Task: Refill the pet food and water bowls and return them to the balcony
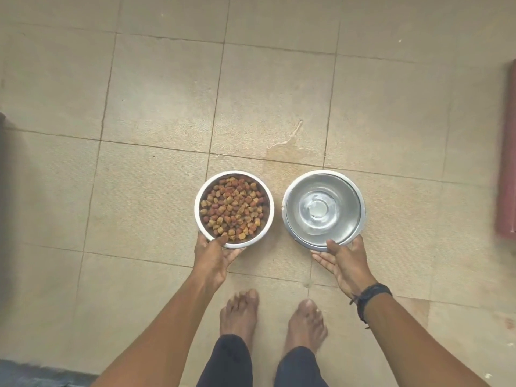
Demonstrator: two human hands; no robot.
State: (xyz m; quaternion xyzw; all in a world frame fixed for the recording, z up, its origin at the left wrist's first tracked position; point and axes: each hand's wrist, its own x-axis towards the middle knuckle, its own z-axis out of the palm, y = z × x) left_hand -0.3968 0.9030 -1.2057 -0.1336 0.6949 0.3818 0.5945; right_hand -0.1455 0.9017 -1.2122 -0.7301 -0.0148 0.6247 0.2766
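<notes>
— How much room is there around the person?

— Much. The tiled floor (139, 107) is beige and open on the far side and on both sides of the bowls. At the right edge lies a long red-brown object (506, 152), well apart from the bowls. At the left edge there is a dark shape (4, 141), cut off, and I cannot tell what it is. On the floor just beyond the bowls is a wet patch (282, 155).

— And where are the bowls?

— Side by side in front of the bare feet (240, 314), with a narrow gap between them. The food bowl (197, 202) is on the left, the water bowl (349, 196) on the right. If they stand on the floor or are a little above it, I cannot tell.

— How do they look?

— Both are round and of shiny metal. The water bowl holds clear water with ripples. The food bowl is covered with brown and reddish kibble (233, 209).

— The hands?

— The left hand (213, 256) pinches the near rim of the food bowl, thumb on top, fingers below. The right hand (344, 261) holds the near rim of the water bowl the same way, with the fingers rather straight under it. On that wrist is a dark wristband (371, 300).
</notes>
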